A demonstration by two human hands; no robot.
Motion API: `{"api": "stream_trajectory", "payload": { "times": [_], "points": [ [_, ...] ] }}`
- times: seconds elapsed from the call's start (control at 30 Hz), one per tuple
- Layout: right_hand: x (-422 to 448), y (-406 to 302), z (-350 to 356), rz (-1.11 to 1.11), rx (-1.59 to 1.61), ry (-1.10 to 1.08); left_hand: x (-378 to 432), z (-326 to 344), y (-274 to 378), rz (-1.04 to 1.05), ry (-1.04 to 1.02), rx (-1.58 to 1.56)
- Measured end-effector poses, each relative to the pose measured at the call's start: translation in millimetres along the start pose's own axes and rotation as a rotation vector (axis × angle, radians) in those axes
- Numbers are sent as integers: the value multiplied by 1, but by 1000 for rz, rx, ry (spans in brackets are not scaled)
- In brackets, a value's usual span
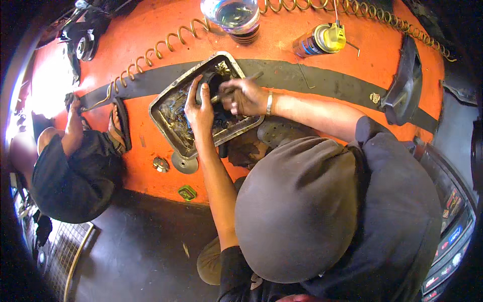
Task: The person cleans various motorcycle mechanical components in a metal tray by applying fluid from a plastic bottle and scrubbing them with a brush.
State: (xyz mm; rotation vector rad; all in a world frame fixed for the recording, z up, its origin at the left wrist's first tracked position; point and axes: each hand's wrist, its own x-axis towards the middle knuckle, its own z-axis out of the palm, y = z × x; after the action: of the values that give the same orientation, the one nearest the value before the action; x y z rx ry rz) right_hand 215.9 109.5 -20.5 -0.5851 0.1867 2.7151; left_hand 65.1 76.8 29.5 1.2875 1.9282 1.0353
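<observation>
Over a grimy rectangular metal tray point(171, 137), my left hand point(200, 109) grips a dark, round, hollow part point(205, 85), thumb and fingers around its side. My right hand point(245, 97) holds a thin brush-like tool point(257, 75). Its handle sticks out past the knuckles, and its other end points at the round part. Motion blur and the fingers hide the tool's tip. Dark, wet residue coats the tray's floor. Just outside the tray's near edge lie a round metal disc point(185, 164) with a centre hole and a small metal part point(161, 165).
A yellow-capped spray can point(320, 39), a hex key point(305, 73) and a clear container of liquid point(232, 17) stand or lie beyond the tray. A coiled air hose point(151, 53) crosses the orange floor point(151, 181). Another person point(79, 170) crouches left. A black plastic panel point(403, 85) lies right.
</observation>
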Motion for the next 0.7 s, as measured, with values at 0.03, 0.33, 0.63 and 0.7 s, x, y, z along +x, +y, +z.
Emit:
{"api": "stream_trajectory", "payload": {
  "times": [0.03, 0.33, 0.63, 0.7],
  "points": [
    [0, -5, 1, -56, 53, 9, 0, -1, 4, -63, -14, 6],
    [-7, 11, -17, 134, -488, 93, 3, -4, -11, -74, 31, -21],
    [-8, -17, -15, -1017, -2467, -216, 10, -9, 7, -185, -56, 77],
    [-6, -21, -13, -1099, -2500, -197, 9, -12, 3, -137, -25, 74]
  ]
}}
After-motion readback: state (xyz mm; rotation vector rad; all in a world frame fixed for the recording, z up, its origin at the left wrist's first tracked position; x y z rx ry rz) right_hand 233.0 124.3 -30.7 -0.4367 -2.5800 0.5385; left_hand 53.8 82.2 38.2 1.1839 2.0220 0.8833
